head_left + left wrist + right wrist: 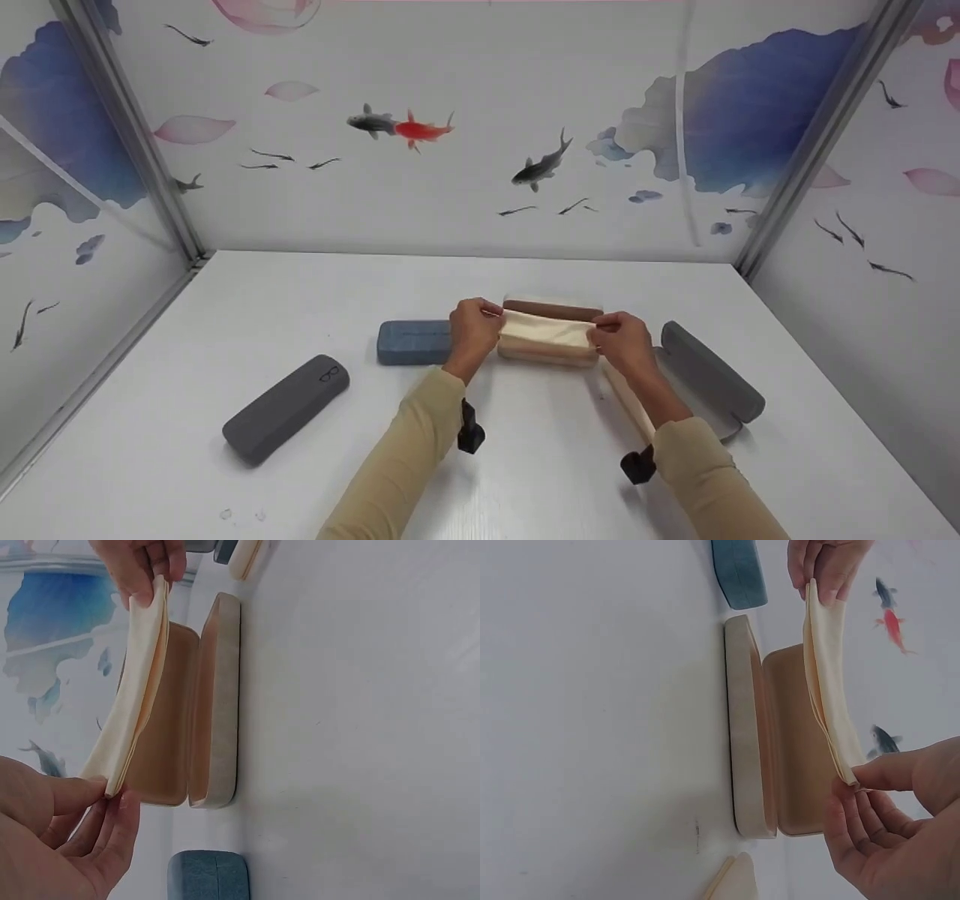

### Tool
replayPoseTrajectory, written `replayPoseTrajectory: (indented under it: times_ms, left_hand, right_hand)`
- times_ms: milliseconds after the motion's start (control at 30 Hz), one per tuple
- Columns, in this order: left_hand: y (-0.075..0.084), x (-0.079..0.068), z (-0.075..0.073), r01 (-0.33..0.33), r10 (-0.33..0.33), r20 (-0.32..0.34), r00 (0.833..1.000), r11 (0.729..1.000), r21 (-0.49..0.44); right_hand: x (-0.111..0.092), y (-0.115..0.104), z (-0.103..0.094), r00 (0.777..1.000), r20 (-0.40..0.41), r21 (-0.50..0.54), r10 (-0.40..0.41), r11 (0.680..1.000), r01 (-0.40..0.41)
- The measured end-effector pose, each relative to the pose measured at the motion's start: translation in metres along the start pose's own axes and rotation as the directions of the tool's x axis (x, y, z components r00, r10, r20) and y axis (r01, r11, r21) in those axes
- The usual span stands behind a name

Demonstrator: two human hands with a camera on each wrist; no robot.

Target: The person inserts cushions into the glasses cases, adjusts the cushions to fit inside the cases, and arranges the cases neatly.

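Observation:
A folded cream cloth [547, 330] is stretched between both hands above an open beige glasses case [551, 358]. My left hand [476, 330] pinches its left end between thumb and fingers. At the other end, my right hand [624, 343] pinches the cloth the same way. Layered folds of the cloth [139, 690] show from the side in the left wrist view. The case stands with its lid up, and its tan-brown lining [799, 742] shows behind the cloth in the right wrist view.
Left of the beige case lies a blue case [412, 343]. A closed dark grey glasses case [286, 409] rests farther left. On the right, an open grey case [712, 375] lies beside a slim cream item [627, 397], partly behind the right forearm. Printed panels [480, 210] enclose the table.

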State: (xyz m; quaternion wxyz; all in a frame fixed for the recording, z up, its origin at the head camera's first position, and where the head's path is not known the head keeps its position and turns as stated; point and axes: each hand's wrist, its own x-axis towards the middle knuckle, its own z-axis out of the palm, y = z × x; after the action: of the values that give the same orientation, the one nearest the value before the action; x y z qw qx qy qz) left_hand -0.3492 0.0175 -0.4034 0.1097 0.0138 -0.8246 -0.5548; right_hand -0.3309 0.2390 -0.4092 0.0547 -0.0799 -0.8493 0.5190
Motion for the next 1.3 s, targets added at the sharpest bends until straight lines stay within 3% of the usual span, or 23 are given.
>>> replayPoseTrajectory:
  times_ms: [267, 500, 733, 1300]
  left_hand:
    - [-0.009, 0.002, 0.011, -0.016, 0.016, -0.054, 0.998, 1.000, 0.002]
    - [-0.020, 0.001, 0.024, -0.063, 0.066, -0.102, 0.993, 0.997, 0.032]
    - [-0.025, 0.001, 0.028, -0.079, 0.078, -0.081, 0.994, 0.997, -0.012]
    - [-0.033, 0.006, 0.032, -0.170, 0.178, -0.094, 0.979, 0.982, 0.085]
  right_hand:
    - [0.008, 0.006, 0.000, 0.999, -0.044, 0.028, 0.008, 1.000, -0.006]
    - [0.017, 0.013, -0.002, 0.999, -0.043, -0.050, -0.020, 0.999, 0.018]
    - [0.020, 0.020, 0.002, 1.000, -0.025, -0.084, 0.003, 0.996, -0.005]
    - [0.023, 0.029, 0.010, 0.997, -0.072, -0.114, -0.004, 0.994, -0.004]
